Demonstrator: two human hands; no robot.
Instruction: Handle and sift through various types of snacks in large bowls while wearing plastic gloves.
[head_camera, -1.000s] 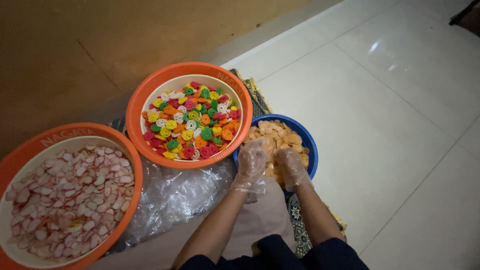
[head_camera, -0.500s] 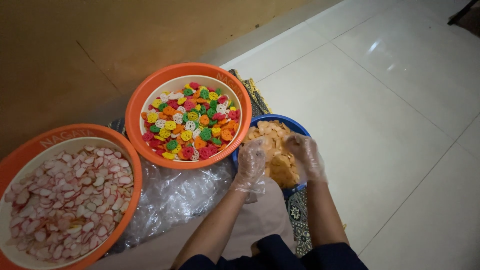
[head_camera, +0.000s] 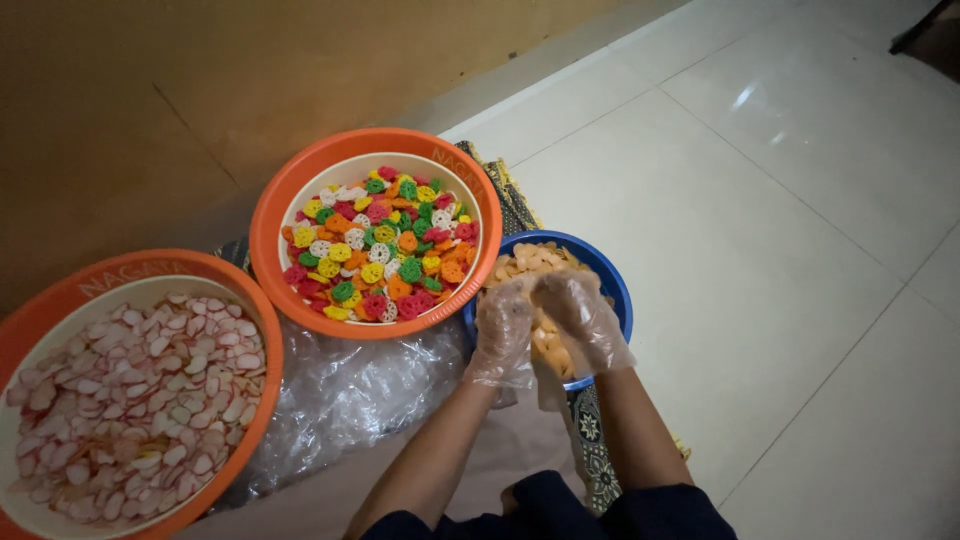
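Note:
My left hand (head_camera: 503, 330) and my right hand (head_camera: 583, 316) both wear thin clear plastic gloves. They are close together over the near side of a blue bowl (head_camera: 610, 280) filled with pale orange crackers (head_camera: 530, 264). The fingers curl down into the crackers; whether either hand grips any is hidden under the crinkled gloves. Left of the blue bowl stands an orange basin (head_camera: 290, 200) of multicoloured ring-shaped crackers (head_camera: 380, 245).
A second orange basin (head_camera: 150, 266) at the far left holds pink-and-white oval crackers (head_camera: 130, 390). Clear plastic bags (head_camera: 350, 395) lie between the basins. A patterned mat (head_camera: 590, 440) sits under the bowls. White floor tiles (head_camera: 760, 230) spread to the right; a brown wall runs behind.
My hands have come closer together over the blue bowl, and the right hand has shifted left toward the other. The bowls have not moved.

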